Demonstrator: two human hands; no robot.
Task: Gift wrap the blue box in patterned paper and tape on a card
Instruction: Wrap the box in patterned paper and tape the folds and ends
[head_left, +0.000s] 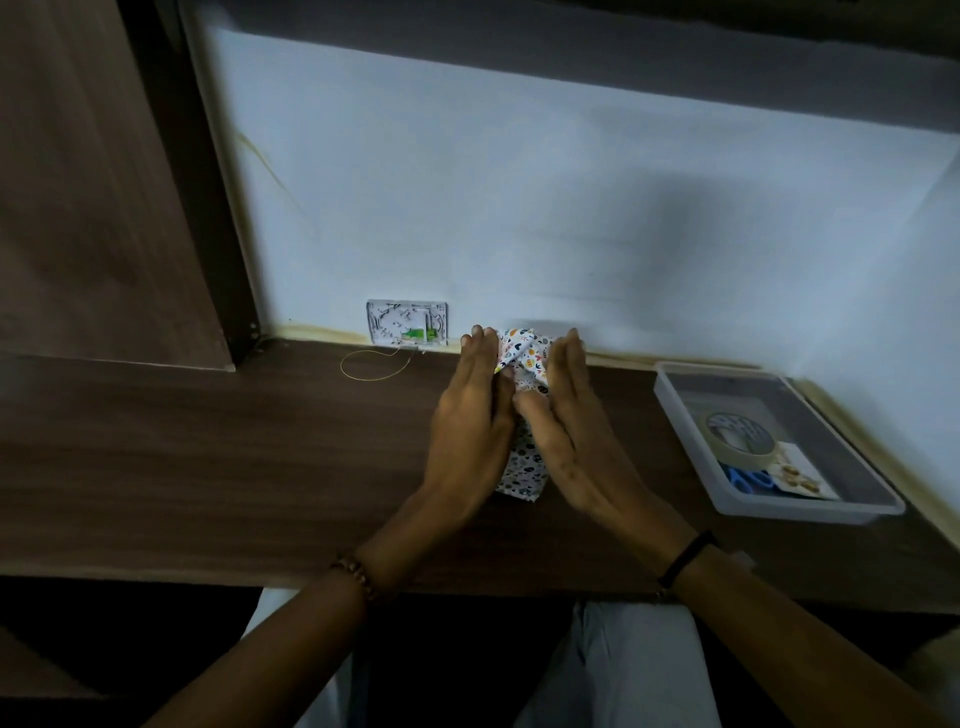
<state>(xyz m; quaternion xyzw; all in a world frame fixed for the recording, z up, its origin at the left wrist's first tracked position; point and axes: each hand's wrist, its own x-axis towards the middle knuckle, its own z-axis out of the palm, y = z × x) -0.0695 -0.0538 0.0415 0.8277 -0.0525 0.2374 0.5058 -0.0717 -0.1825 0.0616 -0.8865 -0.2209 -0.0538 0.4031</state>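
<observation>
Brown wood-grain desk (260, 457) fills the head view, the only view given. The parcel sits at its middle, close to the wall (519, 182). Patterned paper (525, 358) covers it wherever it shows, so no blue of the box can be seen (presumably it is inside).

The left hand (467, 421) lies flat against the parcel's left side and the right hand (576, 431) against its right side. Both have straight fingers pointing away from the person. The thumbs turn inward over the top and seem to hold the paper down, though I cannot tell whether they pinch a seam. Neither hand curls round anything.

The parcel's long axis runs straight away from the person, from a near corner below the palms to a far end past the fingertips. At that far end the paper stands in loose, creased flaps, which looks like the end fold in progress. The parcel sits squarely between the hands, so neither is nearer to it.

A clear tray (810, 508) stands well apart on the right, holding tape (743, 457), blue scissors (748, 479) and a card (797, 470). The right hand is much the nearer to it. Taping would therefore likely fall to that hand while the left keeps the fold pressed, or the flaps may spring open.
</observation>
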